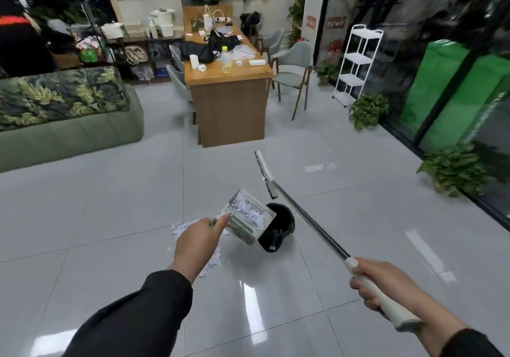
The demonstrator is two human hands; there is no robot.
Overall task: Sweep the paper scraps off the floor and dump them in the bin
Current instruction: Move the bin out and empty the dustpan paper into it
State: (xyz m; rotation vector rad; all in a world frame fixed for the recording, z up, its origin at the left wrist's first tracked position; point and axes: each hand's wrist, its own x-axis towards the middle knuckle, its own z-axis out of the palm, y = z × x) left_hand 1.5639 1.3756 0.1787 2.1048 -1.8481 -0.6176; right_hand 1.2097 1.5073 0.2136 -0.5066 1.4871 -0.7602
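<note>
My left hand (pixel 197 242) grips the handle of a pale dustpan (pixel 248 221) holding white paper scraps (pixel 248 209). The pan is lifted and tilted right, its edge over the rim of a small black bin (pixel 280 225) lined with a black bag. My right hand (pixel 379 287) is closed around the white grip of a broom (pixel 306 218). Its dark shaft runs up and left to a flat white head (pixel 265 174) raised beyond the bin. More white scraps (pixel 183 225) lie on the grey tiles under and left of my left hand.
A wooden desk (pixel 230 99) with grey chairs (pixel 294 72) stands ahead. A green sofa (pixel 66 119) lies to the left. Potted plants (pixel 455 170), a white wire rack (pixel 358 61) and glass walls line the right side. A person stands at the far left.
</note>
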